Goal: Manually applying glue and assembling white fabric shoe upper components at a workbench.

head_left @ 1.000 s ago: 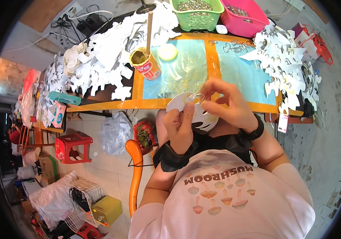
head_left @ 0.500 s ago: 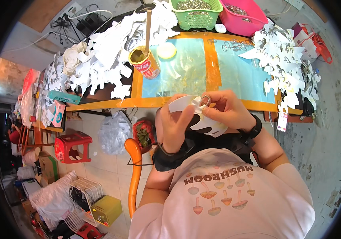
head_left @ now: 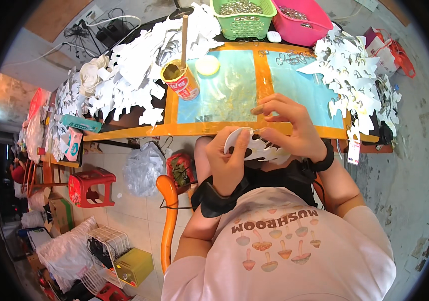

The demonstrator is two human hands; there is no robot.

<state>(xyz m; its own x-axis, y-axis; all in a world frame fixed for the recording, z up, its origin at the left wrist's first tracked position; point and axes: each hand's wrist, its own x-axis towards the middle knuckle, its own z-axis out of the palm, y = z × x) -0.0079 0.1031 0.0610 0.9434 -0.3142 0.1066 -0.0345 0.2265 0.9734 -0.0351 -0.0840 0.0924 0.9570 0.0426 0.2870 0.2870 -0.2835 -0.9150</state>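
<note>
Just over the table's near edge, my left hand (head_left: 228, 165) pinches a white cut-out piece (head_left: 263, 152) between thumb and fingers. The piece is a flat sheet with a curved rim and dark openings showing through it. Beside its upper edge is my right hand (head_left: 297, 133), fingers stretched apart toward the table and thumb close to the piece. Whether that thumb touches the piece, I cannot tell. A small bit of metal seems to show at the upper edge, mostly hidden by the fingers.
An open tin (head_left: 181, 85) with a stick in it stands by a yellow lid (head_left: 207, 65). White cut-outs pile up left (head_left: 129, 70) and right (head_left: 347, 70). Behind are a green basket (head_left: 244, 26) and a pink basket (head_left: 302, 27) of metal parts. Loose rings (head_left: 294, 57) lie on blue sheeting.
My right fingers have spread and lifted away from the piece, where they were pinching at a metal ring. The left hand keeps the piece, now tilted differently and slightly lower.
</note>
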